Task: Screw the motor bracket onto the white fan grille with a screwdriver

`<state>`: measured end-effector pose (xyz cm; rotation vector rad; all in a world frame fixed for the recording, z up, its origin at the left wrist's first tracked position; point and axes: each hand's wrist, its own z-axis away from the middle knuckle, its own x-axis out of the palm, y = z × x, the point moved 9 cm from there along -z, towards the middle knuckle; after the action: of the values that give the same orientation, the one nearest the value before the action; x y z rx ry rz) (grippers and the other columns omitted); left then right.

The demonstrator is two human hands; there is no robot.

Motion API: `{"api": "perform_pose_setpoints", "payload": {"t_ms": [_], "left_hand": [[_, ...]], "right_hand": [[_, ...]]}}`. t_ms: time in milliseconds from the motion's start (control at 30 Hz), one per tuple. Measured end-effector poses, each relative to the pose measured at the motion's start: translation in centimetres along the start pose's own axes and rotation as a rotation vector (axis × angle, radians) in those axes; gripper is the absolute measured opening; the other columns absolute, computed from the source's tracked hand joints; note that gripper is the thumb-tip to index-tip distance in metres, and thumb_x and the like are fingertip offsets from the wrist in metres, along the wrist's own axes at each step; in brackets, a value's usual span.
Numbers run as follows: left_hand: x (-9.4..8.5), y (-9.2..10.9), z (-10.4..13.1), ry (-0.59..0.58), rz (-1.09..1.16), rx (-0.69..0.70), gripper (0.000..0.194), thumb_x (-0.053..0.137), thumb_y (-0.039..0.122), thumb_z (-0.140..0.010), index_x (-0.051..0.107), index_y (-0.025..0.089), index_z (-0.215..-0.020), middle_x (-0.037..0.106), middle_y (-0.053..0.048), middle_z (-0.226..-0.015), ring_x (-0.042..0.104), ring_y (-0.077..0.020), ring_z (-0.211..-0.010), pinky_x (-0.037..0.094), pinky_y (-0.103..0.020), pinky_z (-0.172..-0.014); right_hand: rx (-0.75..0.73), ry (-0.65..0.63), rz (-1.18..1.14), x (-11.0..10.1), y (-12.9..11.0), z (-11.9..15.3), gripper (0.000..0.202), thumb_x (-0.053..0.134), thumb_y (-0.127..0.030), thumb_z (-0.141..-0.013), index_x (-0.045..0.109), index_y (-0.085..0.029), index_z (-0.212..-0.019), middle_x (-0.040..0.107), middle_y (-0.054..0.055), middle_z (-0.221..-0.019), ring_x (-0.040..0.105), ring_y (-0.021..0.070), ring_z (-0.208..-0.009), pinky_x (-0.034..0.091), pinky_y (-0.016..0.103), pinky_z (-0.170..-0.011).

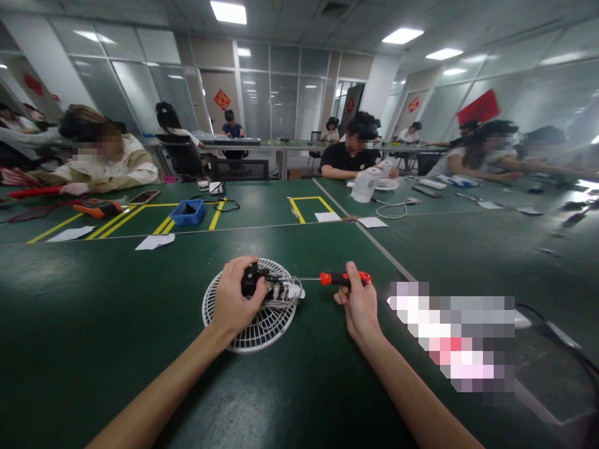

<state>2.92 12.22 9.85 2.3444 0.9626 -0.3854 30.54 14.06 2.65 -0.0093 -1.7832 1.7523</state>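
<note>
A round white fan grille (269, 327) lies on the green table, with a black motor assembly (250, 280) and white parts with wires on top of it. My left hand (238, 296) is wrapped round the black motor housing from the left. To the right, my right hand (360, 299) grips the red and black handle of a screwdriver (334, 279). The screwdriver lies level, its shaft pointing left, and its tip reaches the motor assembly beside my left fingers. The exact spot the tip touches is too small to tell.
Beyond the grille stand a blue bin (187, 215) and paper slips (155, 242). An orange meter (98, 208) and a phone (143, 197) lie back left. White fan parts (365, 184) stand near a person in black. A blurred patch covers the right side.
</note>
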Motion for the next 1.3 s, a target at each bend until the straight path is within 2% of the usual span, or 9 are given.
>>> {"api": "perform_pose_setpoints", "payload": {"t_ms": [333, 500, 667, 733, 933, 1067, 1300], "left_hand": [[0.02, -0.18, 0.07, -0.002, 0.005, -0.017, 0.029, 0.063, 0.028, -0.092, 0.058, 0.02, -0.12, 0.066, -0.008, -0.114, 0.064, -0.0239, -0.107, 0.054, -0.04, -0.095], [-0.13, 0.04, -0.04, 0.015, 0.007, 0.0, 0.029, 0.063, 0.027, -0.091, 0.059, 0.02, -0.119, 0.067, -0.008, -0.113, 0.065, -0.0242, -0.106, 0.054, -0.041, -0.096], [-0.16, 0.25, -0.1, 0.014, -0.004, 0.005, 0.03, 0.063, 0.026, -0.09, 0.059, 0.02, -0.119, 0.066, -0.008, -0.113, 0.065, -0.0238, -0.105, 0.054, -0.04, -0.096], [-0.13, 0.2, -0.08, 0.013, -0.009, 0.0, 0.03, 0.063, 0.026, -0.09, 0.059, 0.019, -0.119, 0.066, -0.008, -0.113, 0.065, -0.0236, -0.105, 0.054, -0.04, -0.096], [-0.03, 0.17, -0.03, 0.013, -0.014, 0.004, 0.031, 0.063, 0.025, -0.09, 0.058, 0.019, -0.12, 0.066, -0.008, -0.114, 0.064, -0.0241, -0.106, 0.054, -0.041, -0.096], [-0.11, 0.3, -0.03, 0.02, -0.022, 0.005, 0.029, 0.061, 0.026, -0.092, 0.058, 0.019, -0.12, 0.066, -0.008, -0.113, 0.064, -0.0238, -0.106, 0.055, -0.04, -0.095], [0.08, 0.04, -0.01, -0.005, -0.013, -0.025, 0.026, 0.058, 0.029, -0.096, 0.058, 0.02, -0.12, 0.066, -0.008, -0.115, 0.064, -0.0238, -0.107, 0.054, -0.041, -0.096]], "right_hand": [[0.104, -0.036, -0.115, 0.66, 0.54, 0.35, 0.059, 0.098, -0.054, -0.052, 0.051, -0.022, -0.066, 0.047, -0.01, -0.047, 0.04, 0.006, -0.042, 0.038, 0.02, -0.042], [0.13, -0.08, -0.138, 1.03, 0.77, 0.56, 0.051, 0.099, -0.041, -0.054, 0.053, -0.021, -0.064, 0.048, -0.009, -0.049, 0.041, 0.0066, -0.046, 0.04, 0.02, -0.045], [0.112, -0.033, -0.146, 0.5, 0.52, 0.58, 0.042, 0.095, -0.037, -0.055, 0.062, -0.021, -0.075, 0.067, -0.003, -0.071, 0.061, 0.0129, -0.064, 0.051, 0.023, -0.053], [0.102, -0.026, -0.137, 0.44, 0.38, 0.61, 0.042, 0.095, -0.038, -0.055, 0.063, -0.021, -0.077, 0.07, -0.002, -0.075, 0.065, 0.0148, -0.069, 0.054, 0.024, -0.057], [0.046, -0.029, -0.078, 0.46, 0.11, 0.62, 0.043, 0.094, -0.041, -0.059, 0.059, -0.02, -0.072, 0.059, -0.006, -0.056, 0.051, 0.0096, -0.05, 0.045, 0.022, -0.05], [0.026, -0.038, -0.077, 0.64, -0.11, 0.76, 0.047, 0.095, -0.043, -0.06, 0.055, -0.021, -0.072, 0.051, -0.01, -0.05, 0.043, 0.0077, -0.045, 0.039, 0.022, -0.046], [0.042, -0.04, -0.062, 0.76, -0.09, 0.91, 0.047, 0.094, -0.044, -0.063, 0.054, -0.022, -0.074, 0.05, -0.011, -0.05, 0.042, 0.0077, -0.045, 0.04, 0.022, -0.047]]}}
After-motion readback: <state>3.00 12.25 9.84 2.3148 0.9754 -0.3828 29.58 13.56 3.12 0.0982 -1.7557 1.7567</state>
